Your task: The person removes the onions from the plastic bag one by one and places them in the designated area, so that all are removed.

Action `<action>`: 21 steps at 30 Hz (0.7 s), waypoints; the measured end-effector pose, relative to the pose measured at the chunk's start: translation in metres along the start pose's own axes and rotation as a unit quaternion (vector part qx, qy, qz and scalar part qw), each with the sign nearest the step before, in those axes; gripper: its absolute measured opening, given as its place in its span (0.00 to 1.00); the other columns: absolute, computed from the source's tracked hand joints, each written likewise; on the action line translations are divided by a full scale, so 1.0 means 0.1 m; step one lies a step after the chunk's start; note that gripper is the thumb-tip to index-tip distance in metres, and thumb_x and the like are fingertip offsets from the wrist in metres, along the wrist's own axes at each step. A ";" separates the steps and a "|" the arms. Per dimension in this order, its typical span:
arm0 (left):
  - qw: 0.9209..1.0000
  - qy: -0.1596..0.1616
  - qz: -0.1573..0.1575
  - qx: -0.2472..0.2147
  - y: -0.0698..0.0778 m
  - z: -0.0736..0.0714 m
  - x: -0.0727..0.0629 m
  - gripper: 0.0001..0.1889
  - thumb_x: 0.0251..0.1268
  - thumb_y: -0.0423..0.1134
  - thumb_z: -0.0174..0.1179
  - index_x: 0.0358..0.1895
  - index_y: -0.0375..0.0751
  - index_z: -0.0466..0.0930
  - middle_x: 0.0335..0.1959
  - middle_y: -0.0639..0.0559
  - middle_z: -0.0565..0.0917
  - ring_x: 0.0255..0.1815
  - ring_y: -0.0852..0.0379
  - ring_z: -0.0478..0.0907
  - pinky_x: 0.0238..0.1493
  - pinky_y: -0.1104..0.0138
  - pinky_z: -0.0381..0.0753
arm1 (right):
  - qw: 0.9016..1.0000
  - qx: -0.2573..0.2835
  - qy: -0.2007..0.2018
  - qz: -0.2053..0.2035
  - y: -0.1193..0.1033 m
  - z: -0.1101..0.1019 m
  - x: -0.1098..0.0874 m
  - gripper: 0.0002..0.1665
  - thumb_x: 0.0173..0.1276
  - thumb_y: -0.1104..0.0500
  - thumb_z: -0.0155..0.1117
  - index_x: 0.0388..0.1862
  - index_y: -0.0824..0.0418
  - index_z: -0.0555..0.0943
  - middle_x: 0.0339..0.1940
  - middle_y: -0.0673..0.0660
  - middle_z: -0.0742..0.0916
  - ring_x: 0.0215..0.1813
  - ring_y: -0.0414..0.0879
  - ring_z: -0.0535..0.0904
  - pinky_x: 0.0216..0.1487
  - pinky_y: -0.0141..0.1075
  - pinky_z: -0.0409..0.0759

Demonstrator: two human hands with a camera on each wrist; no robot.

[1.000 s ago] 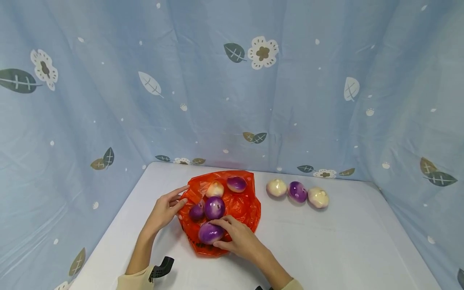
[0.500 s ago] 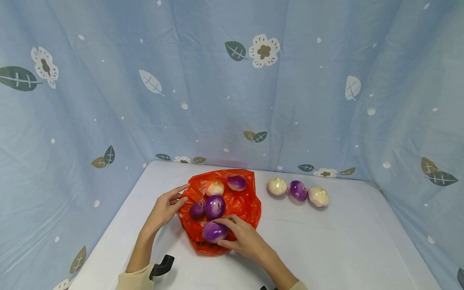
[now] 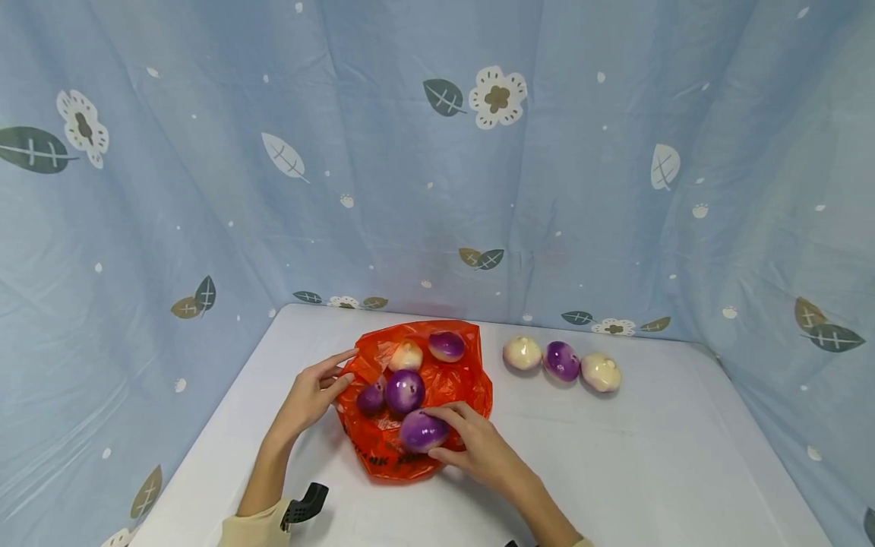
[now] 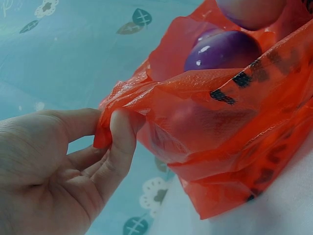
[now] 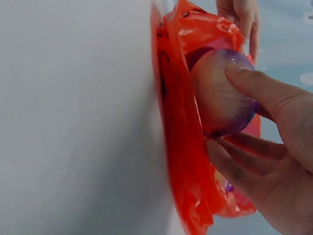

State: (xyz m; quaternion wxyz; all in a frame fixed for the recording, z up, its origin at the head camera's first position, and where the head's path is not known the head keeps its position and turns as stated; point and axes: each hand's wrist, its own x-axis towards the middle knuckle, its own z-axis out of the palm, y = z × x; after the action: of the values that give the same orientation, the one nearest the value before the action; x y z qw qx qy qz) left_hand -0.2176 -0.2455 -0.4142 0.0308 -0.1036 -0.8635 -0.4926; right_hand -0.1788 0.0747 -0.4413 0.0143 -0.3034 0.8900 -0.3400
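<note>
In the head view a red plastic bag (image 3: 472,387) lies spread with its mouth wide. My left hand (image 3: 306,399) pinches the bag's left rim between thumb and fingers; the left wrist view shows the red film (image 4: 103,128) bunched in that pinch. My right hand (image 3: 481,450) grips a glossy purple-and-cream turnip (image 3: 420,431) over the near part of the bag. Thumb on one side and fingers on the other hold this turnip (image 5: 217,93) in the right wrist view. Several more turnips sit inside the bag, among them a purple one (image 3: 405,392) and a cream one (image 3: 406,355).
Right of the bag, three turnips stand in a row on the white table (image 3: 615,463): a cream one (image 3: 522,354), a purple one (image 3: 561,362) and another cream one (image 3: 601,372). A blue patterned curtain (image 3: 547,190) encloses the table's back and sides.
My right hand has carried the gripped turnip to the right and slightly away from me, uncovering black print on the bag's near side. My left hand keeps its place on the rim.
</note>
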 end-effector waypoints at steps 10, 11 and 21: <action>1.000 -0.001 -0.005 -0.001 0.01 0.00 0.00 0.24 0.69 0.39 0.60 0.67 0.48 0.73 0.49 0.35 0.85 0.43 0.48 0.87 0.40 0.68 0.87 | 0.999 0.012 0.037 0.023 0.15 -0.19 -0.08 0.35 0.62 0.44 0.70 0.68 0.36 0.70 0.56 0.44 0.79 0.54 0.41 0.79 0.55 0.42 0.83; 1.000 -0.002 -0.005 -0.003 0.01 0.00 -0.01 0.24 0.69 0.39 0.60 0.67 0.48 0.73 0.50 0.35 0.85 0.43 0.48 0.87 0.39 0.68 0.87 | 0.999 0.013 0.040 0.025 0.16 -0.21 -0.09 0.35 0.62 0.43 0.70 0.68 0.36 0.70 0.56 0.43 0.79 0.54 0.40 0.78 0.54 0.41 0.84; 1.000 0.000 -0.008 -0.010 0.01 0.00 -0.02 0.24 0.69 0.39 0.60 0.68 0.47 0.72 0.53 0.34 0.83 0.45 0.45 0.87 0.40 0.66 0.87 | 0.996 0.017 0.075 0.046 0.27 -0.42 -0.18 0.34 0.59 0.48 0.74 0.65 0.39 0.74 0.55 0.45 0.80 0.49 0.41 0.79 0.43 0.36 0.86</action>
State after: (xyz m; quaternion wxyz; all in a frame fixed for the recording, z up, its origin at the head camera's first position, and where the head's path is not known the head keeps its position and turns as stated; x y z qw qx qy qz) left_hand -0.2155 -0.2451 -0.4133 0.0259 -0.0970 -0.8593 -0.5015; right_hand -0.1884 0.1252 -0.4292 -0.0319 -0.2356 0.8956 -0.3759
